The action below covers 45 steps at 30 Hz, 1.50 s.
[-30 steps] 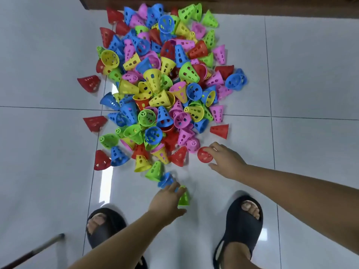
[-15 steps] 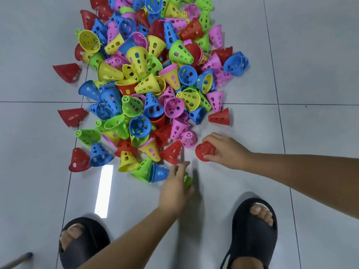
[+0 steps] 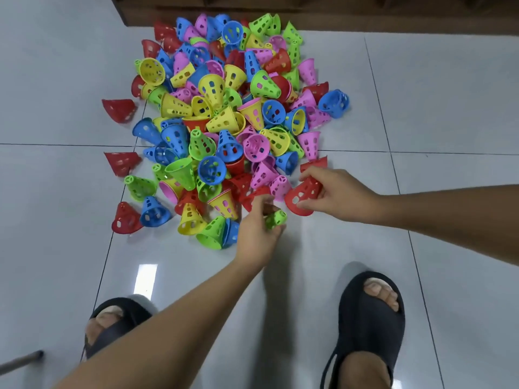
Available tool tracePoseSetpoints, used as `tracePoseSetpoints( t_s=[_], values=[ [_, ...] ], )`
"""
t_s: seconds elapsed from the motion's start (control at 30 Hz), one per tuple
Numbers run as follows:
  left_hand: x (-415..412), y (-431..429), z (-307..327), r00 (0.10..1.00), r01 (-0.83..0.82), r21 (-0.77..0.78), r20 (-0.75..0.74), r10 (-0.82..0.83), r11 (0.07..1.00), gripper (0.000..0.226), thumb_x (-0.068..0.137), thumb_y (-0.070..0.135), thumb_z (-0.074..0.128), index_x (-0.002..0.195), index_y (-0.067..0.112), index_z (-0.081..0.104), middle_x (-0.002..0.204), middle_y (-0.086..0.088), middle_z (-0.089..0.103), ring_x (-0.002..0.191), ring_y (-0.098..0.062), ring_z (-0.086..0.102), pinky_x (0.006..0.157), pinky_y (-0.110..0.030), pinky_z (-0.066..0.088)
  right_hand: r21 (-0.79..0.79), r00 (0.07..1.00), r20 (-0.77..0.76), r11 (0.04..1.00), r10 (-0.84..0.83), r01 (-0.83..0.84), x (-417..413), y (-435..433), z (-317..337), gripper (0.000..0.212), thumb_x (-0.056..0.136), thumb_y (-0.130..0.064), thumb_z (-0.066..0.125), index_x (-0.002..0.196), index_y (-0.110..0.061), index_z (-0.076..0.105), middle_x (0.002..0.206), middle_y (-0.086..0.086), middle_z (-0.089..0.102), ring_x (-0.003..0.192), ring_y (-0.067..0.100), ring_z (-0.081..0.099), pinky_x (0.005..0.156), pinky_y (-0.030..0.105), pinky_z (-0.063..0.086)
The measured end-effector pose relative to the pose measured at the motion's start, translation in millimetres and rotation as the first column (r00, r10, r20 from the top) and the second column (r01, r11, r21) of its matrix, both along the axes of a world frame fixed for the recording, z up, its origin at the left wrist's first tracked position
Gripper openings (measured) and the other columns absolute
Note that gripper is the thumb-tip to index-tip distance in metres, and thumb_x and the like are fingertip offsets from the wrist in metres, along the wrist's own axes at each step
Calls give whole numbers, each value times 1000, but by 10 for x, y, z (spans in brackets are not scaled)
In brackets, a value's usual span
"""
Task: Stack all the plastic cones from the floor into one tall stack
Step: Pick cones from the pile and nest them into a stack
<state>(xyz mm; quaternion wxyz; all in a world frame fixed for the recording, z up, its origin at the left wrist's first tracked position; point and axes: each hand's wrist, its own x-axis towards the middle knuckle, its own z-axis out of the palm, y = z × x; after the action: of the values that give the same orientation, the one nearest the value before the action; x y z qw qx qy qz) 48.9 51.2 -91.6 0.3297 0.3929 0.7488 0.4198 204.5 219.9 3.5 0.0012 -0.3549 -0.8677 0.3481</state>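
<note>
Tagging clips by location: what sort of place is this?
Probably a room in a home, though I can't be sure. Signs: glossy pale floor tiles, a dark wooden base along the far edge, and black slippers on the person's feet beside a pile of toy cones.

Glossy grey tiled floor — dark wooden furniture

Black sandals on glossy grey floor; wooden furniture behind.
</note>
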Motion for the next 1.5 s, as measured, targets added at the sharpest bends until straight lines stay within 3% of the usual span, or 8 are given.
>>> tracePoseSetpoints(
  t_s=[0.27,0.5,0.7,0.83,0.97,1.2,1.33,1.5],
  values=[
    [248,-385,-74,999,-13,-37,52,15,999,54,83,40,84,123,41,49,105,11,74,87,-14,74,78,-46,62,77,990,55,988,127,-131,99,-828,-148,49,79,-42,85,119,-22,63,106,-7,60,89,13,60,83,34,53],
    [49,-371,-81,965,224,-142,-109,-240,964,68,78,26,88,135,29,50,114,4,65,101,-19,68,83,-38,57,78,979,164,988,119,-133,-24,-885,-370,44,83,-36,80,121,-22,60,108,-1,55,94,25,63,85,44,55],
    [-565,-349,111,422,530,-295,-721,-549,795,38,77,26,77,114,22,66,113,2,64,106,-29,58,80,-42,43,75,964,220,983,150,-170,-11,-946,-721,45,88,-32,76,129,-24,58,117,0,53,95,31,66,85,43,55],
    [-865,-183,261,263,425,-579,-656,-707,696,60,78,46,79,131,23,59,129,0,58,119,-29,54,92,-45,45,63,976,205,994,79,-94,37,-851,-867,40,89,-30,75,124,-23,56,117,0,51,97,33,66,87,46,57],
    [-859,-87,167,283,311,-726,-546,-789,614,63,76,43,84,130,24,58,132,0,57,119,-29,50,94,-43,43,12,989,147,1000,-3,1,29,-608,-942,46,88,-28,79,128,-24,57,122,0,54,102,32,66,92,46,56],
    [-786,-38,-63,405,276,-591,-644,-649,758,55,62,61,77,104,26,69,104,2,61,95,-28,53,77,-42,49,149,1000,9,989,1,-3,47,44,-945,49,87,-18,66,135,-19,62,127,1,60,115,24,59,98,39,53],
    [-655,119,78,646,256,-320,-645,-407,912,49,75,59,68,111,26,67,99,6,54,92,-25,54,77,-42,50,506,998,34,862,-44,21,-7,576,-936,42,78,-18,71,120,-14,66,119,8,61,108,34,57,94,46,48],
    [-444,385,304,898,122,-114,-411,-159,986,47,87,56,66,125,29,63,108,11,52,101,-19,56,84,-43,53,543,947,320,825,-31,-156,-120,920,-1039,55,76,-32,78,125,-14,61,130,12,57,115,36,55,97,47,46]
  ],
)
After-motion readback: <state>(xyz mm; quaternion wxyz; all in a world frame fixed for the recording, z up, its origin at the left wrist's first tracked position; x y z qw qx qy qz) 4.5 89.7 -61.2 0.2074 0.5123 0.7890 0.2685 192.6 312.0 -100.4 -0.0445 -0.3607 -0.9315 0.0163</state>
